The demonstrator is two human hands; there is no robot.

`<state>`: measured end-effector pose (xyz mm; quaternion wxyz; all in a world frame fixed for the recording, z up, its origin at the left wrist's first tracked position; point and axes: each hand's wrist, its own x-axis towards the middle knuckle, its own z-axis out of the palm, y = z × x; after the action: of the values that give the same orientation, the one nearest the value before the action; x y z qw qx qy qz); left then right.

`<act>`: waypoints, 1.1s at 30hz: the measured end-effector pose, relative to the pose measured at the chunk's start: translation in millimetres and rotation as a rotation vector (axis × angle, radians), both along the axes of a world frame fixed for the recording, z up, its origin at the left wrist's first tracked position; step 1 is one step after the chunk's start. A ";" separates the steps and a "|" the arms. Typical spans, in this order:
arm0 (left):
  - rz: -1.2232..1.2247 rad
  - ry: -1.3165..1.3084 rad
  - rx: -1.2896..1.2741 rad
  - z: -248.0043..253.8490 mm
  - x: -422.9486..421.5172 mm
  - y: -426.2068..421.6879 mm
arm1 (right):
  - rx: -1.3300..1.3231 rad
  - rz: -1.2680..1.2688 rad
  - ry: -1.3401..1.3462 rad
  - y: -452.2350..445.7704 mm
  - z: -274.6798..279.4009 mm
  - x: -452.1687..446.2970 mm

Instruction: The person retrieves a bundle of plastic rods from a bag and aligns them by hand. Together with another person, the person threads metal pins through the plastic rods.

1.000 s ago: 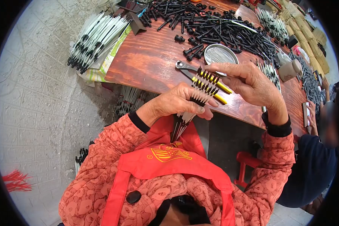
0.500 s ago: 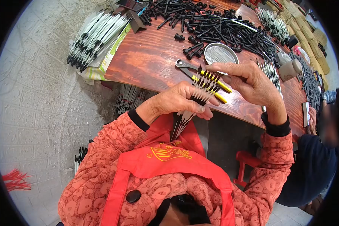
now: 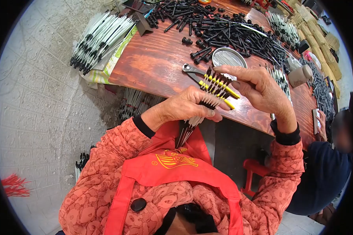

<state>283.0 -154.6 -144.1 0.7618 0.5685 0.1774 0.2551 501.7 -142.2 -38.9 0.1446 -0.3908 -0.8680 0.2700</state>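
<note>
A fanned bundle of thin rods (image 3: pixel 212 96) with pale shafts and dark tips stands in my left hand (image 3: pixel 186 103). The fingers and thumb wrap round its middle, and its lower ends run down towards the red apron (image 3: pixel 174 162). My right hand (image 3: pixel 264 92) hovers at the bundle's upper right, its index finger stretched over to the dark tips and its thumb apart near the right side. Whether the index finger presses on the tips is hard to tell. Behind the bundle lie end-cutting pliers (image 3: pixel 189 68) with yellow handles, partly hidden by it.
Black plastic fittings (image 3: pixel 223 29) are heaped across the wooden table (image 3: pixel 145 58). A round metal dish (image 3: pixel 229 57) lies in front of them. White rod bundles rest at left (image 3: pixel 102 41) and right (image 3: pixel 278 78). A jar (image 3: pixel 300 75) stands at right, near a person in dark clothes (image 3: pixel 321 174).
The dark tips at the bundle's top look slightly more spread. Both hands keep nearly the same pose, and the view has shifted a little.
</note>
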 end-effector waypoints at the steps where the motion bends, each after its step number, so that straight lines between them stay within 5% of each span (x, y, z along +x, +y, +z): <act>1: 0.011 -0.012 0.025 -0.2 1.4 -0.7 | -0.012 -0.017 -0.035 -2.6 7.6 -2.9; 8: 0.027 0.049 0.075 5.8 2.6 -1.5 | 0.102 -0.042 -0.069 -1.7 9.5 1.2; 14: 0.038 0.073 0.056 15.2 5.9 -1.8 | 0.226 -0.036 0.153 0.6 -8.5 -1.2; 17: 0.082 -0.036 0.167 6.2 10.5 -1.5 | 0.127 -0.080 -0.002 -1.3 0.0 1.7; 21: 0.016 -0.095 -0.003 7.0 7.4 0.0 | 0.214 -0.029 0.097 6.7 -5.7 3.9; 33: -0.010 -0.065 0.035 3.3 6.1 4.6 | 0.061 -0.003 0.146 10.0 -3.3 8.4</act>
<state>289.1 -150.1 -140.8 0.7582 0.5740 0.1454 0.2728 510.1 -132.3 -42.3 0.2196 -0.3669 -0.8624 0.2711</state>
